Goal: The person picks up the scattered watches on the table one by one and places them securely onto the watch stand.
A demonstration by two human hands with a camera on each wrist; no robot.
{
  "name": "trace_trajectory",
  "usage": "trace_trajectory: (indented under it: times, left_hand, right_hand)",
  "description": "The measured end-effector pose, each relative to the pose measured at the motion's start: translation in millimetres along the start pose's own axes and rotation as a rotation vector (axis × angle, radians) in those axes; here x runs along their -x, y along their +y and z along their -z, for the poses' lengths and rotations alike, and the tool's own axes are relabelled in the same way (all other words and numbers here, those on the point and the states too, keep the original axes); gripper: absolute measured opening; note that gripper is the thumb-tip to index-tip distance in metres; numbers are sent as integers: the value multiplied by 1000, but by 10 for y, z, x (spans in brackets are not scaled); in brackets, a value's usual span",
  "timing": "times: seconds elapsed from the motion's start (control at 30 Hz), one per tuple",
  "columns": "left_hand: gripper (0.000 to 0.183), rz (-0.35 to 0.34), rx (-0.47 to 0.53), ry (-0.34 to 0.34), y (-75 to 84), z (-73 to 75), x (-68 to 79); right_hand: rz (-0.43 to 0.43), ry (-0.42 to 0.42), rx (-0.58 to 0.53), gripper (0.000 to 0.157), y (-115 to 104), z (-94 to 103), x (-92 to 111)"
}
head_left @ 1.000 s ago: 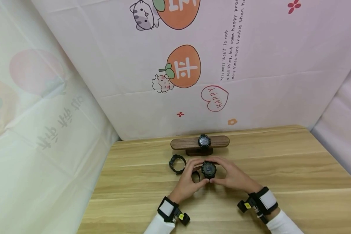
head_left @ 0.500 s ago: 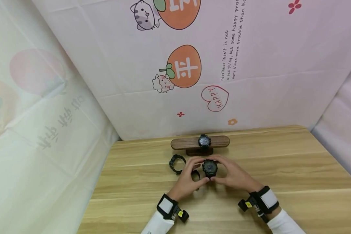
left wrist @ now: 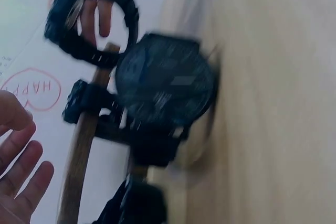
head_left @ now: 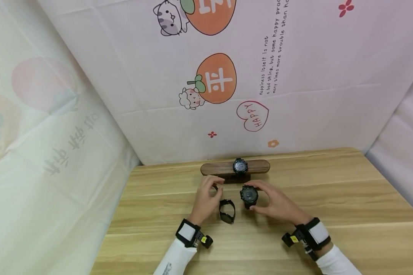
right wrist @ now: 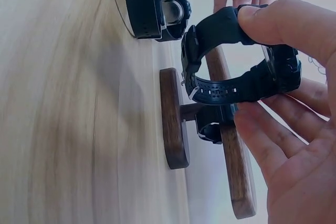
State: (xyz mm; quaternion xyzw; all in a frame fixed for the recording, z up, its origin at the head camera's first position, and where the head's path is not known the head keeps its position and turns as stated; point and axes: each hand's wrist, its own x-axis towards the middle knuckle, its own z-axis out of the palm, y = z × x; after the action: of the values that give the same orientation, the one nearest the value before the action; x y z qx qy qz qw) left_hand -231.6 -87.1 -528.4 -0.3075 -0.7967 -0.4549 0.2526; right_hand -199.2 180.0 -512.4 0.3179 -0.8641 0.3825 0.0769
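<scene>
My right hand [head_left: 277,202] holds a black wristwatch [head_left: 249,194], thumb on one side of the strap and fingers on the other. The right wrist view shows that watch's strap [right wrist: 216,31] closed into a loop, raised over the table. My left hand [head_left: 204,196] is at the left with its fingers [left wrist: 26,169] loosely bent and nothing gripped. Beneath it, mostly hidden, a second black watch [head_left: 215,188] lies on the table. A third watch [head_left: 226,217] rests between the hands, its large dark face [left wrist: 163,80] filling the middle of the left wrist view.
Behind the hands stands a dark wooden watch stand [head_left: 217,169], a long rounded bar on a short base [right wrist: 173,119]. Another black watch [head_left: 240,166] is strapped round the bar. A printed cloth [head_left: 165,126] hangs at the back edge of the wooden table [head_left: 330,191].
My left hand has let go of the watch and moved left and slightly up toward the watch there. My right hand keeps holding its watch, shifted slightly right.
</scene>
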Motion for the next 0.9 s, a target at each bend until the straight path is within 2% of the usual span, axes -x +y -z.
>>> trace_trajectory:
  times: [0.2, 0.4, 0.7, 0.9]
  left_hand:
    - [23, 62, -130, 21, -166, 187, -105]
    - [25, 112, -195, 16, -360, 285, -126]
    - [38, 192, -186, -49, -485, 287, -115]
    - [58, 239, -142, -149, -529, 248, -120]
  right_hand:
    - [-13, 9, 2, 75, 32, 21, 9]
    - [-24, 9, 10, 77, 80, 54, 18]
    - [-1, 15, 4, 78, 150, 107, 29]
    - [11, 17, 2, 79, 131, 113, 29]
